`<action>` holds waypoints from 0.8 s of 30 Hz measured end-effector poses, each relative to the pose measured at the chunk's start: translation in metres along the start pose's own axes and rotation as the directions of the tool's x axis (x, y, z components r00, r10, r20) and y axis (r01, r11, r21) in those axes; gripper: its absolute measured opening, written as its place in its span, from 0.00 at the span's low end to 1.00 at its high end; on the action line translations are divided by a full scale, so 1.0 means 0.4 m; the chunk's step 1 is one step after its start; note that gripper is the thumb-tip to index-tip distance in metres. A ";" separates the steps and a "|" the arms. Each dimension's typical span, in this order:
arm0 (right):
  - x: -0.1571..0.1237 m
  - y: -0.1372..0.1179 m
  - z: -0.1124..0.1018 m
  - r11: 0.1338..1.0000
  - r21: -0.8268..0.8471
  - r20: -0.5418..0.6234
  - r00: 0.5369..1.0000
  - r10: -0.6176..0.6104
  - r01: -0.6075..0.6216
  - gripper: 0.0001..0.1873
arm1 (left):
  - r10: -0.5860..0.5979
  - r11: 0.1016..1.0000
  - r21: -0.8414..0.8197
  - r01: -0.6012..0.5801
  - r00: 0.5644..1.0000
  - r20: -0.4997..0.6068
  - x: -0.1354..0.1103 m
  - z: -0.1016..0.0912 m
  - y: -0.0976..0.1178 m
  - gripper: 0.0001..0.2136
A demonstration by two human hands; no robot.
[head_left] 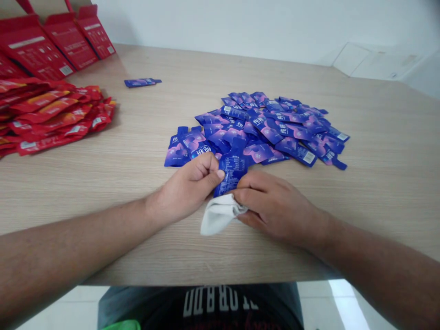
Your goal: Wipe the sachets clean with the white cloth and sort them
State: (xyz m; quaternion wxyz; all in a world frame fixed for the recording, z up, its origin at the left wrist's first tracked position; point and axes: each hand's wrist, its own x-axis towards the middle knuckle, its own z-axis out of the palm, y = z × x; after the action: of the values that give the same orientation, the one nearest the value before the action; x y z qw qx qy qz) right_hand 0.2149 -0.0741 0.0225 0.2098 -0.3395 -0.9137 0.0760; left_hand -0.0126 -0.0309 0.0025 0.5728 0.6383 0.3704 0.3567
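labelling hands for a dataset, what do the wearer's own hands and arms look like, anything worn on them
The left hand and right hand are both bare: no gloves, and no ring shows. The left forearm and right forearm have no sleeve, watch or bracelet in view.

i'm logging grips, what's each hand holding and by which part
The left hand pinches a blue sachet by its left edge. The right hand holds a pale cloth by its right end; whether it also grips the sachet is unclear.

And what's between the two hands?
Between the left hand and the right hand, the head view shows a blue packet and, just below it, a white cloth.
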 end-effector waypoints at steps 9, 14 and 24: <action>0.000 -0.014 0.005 1.000 -0.009 -0.018 1.000 -0.022 0.022 0.05 | 0.000 0.996 0.089 0.002 1.000 -0.022 -0.002 0.009 0.009 0.11; 0.001 -0.032 0.005 0.998 -0.050 -0.095 0.995 0.035 -0.039 0.08 | -0.012 0.996 0.084 0.013 1.000 -0.017 0.001 0.008 0.011 0.11; 0.006 -0.041 0.003 0.996 -0.090 -0.086 0.996 0.002 -0.010 0.11 | -0.088 0.996 -0.031 0.088 0.996 0.017 -0.005 0.017 0.013 0.09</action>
State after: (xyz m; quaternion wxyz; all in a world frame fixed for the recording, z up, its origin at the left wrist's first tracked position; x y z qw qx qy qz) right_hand 0.2030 -0.0850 0.0268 0.2331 -0.3545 -0.9053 0.0206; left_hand -0.0071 -0.0363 0.0072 0.6009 0.6151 0.3879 0.3318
